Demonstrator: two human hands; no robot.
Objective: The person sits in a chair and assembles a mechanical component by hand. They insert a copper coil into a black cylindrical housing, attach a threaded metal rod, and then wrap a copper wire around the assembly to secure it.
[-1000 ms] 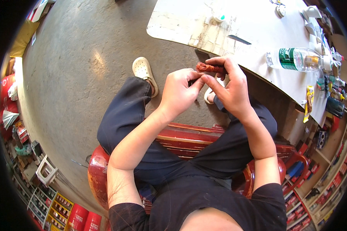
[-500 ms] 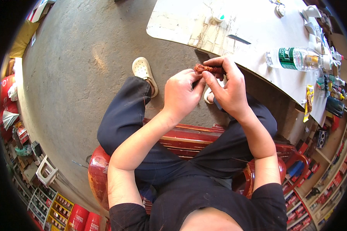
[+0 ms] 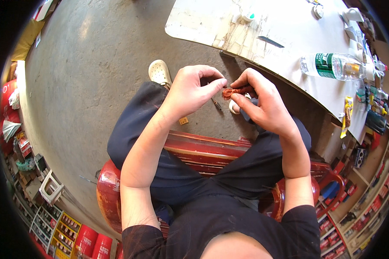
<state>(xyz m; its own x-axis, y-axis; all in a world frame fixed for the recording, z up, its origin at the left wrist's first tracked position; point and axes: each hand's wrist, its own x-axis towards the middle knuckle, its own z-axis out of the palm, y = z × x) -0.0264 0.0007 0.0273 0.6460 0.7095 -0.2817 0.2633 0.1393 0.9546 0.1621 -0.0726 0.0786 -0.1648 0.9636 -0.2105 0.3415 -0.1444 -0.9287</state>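
Note:
A small coil of coppery-red wire or cord (image 3: 227,93), its looped end showing, is held in front of me over the gap between my knees. My right hand (image 3: 266,100) is closed around it, the thumb below and the fingers over the top, hiding its far end. My left hand (image 3: 189,91) is raised beside it, a little apart, thumb and forefinger pinched together close to the coil. Whatever sits in that pinch, perhaps a thin strand, is too small to make out.
A white stained table (image 3: 203,26) stands ahead on the right, bearing a clear bottle (image 3: 328,65), a dark flat strip (image 3: 270,41) and a yellow packet (image 3: 347,113). I sit on a red wooden bench (image 3: 203,151). Shelves (image 3: 371,203) line the right; red drums (image 3: 87,241) stand at lower left.
My left hand has drawn away from the coil to the left, its fingertips still pinched. My right hand has shifted slightly down and right, keeping the coil, whose looped end is now uncovered.

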